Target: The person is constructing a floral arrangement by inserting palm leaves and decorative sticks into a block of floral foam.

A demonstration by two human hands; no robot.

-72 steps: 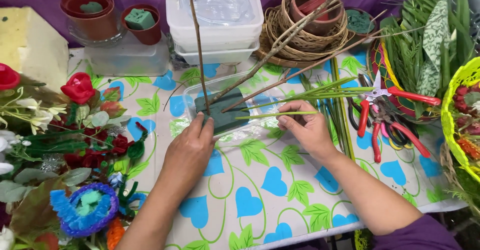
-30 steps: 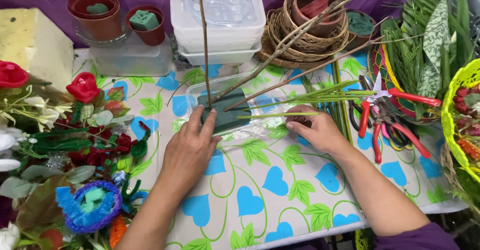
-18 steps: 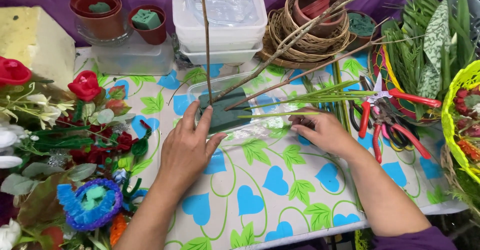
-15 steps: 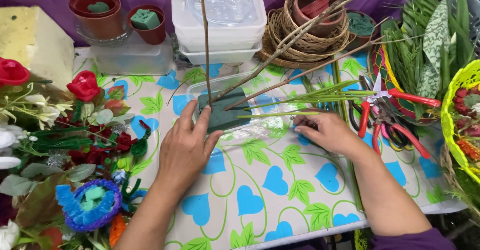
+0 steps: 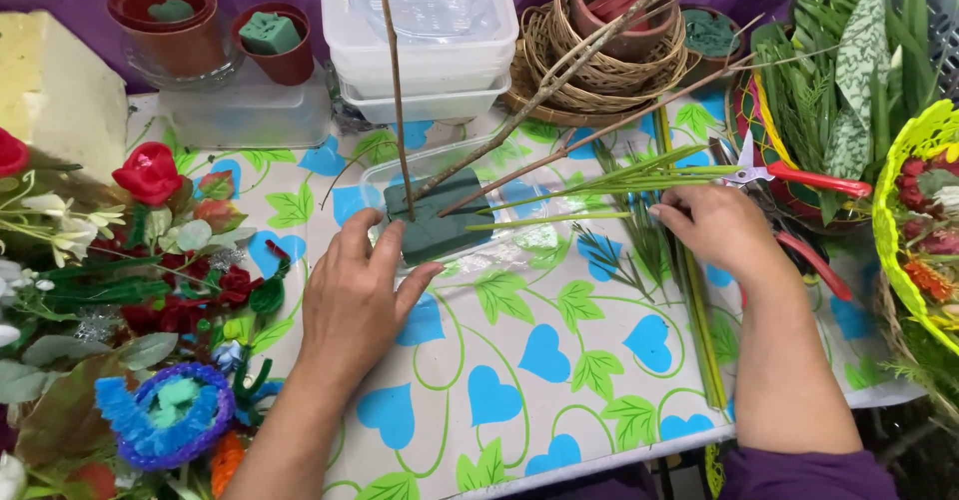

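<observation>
Sliding rightward since earlier, the right hand (image 5: pixel 721 226) is resting on green stems (image 5: pixel 649 175), grip unclear; the left hand (image 5: pixel 357 295), fingers spread, is steadying the foam block (image 5: pixel 436 225).

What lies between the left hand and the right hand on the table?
In the head view, between left hand and right hand: bare tablecloth and long green stems.
</observation>
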